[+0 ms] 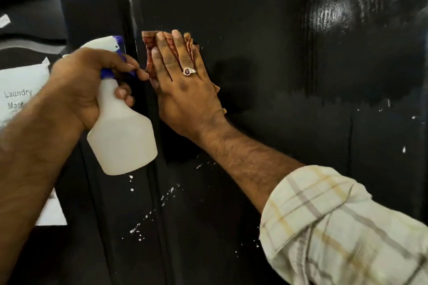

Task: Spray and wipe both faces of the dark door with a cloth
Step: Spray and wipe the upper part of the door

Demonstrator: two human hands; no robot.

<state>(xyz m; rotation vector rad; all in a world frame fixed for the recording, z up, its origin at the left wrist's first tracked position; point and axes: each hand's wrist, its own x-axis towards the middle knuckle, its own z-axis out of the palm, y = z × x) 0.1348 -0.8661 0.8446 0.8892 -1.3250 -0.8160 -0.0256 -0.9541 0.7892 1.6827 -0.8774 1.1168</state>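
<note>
The right hand lies flat, fingers straight and together, pressing a reddish-brown patterned cloth against the glossy black panelled door, just beside the raised moulding at the panel's left edge. The left hand grips the neck of a white plastic spray bottle with a blue trigger head, one finger curled round the trigger; the nozzle points toward the door, close to the wiping hand.

Hazards from this position:

1. Accidental discharge. The finger rests on the trigger and the nozzle sits near the right hand; a squeeze would likely wet the hand and the cloth rather than the panel.
2. Missed residue. White droplets and streaks show on the lower panel and stile, below the cloth. If the strokes stay high, these may dry as marks on the gloss finish.
3. Groove retention. A flat palm may bridge the moulding recess and leave liquid in it.
4. Cloth slip. Only palm pressure holds the cloth; on a wet surface it could slide out or bunch.
5. Far face: not visible; its condition cannot be told
</note>
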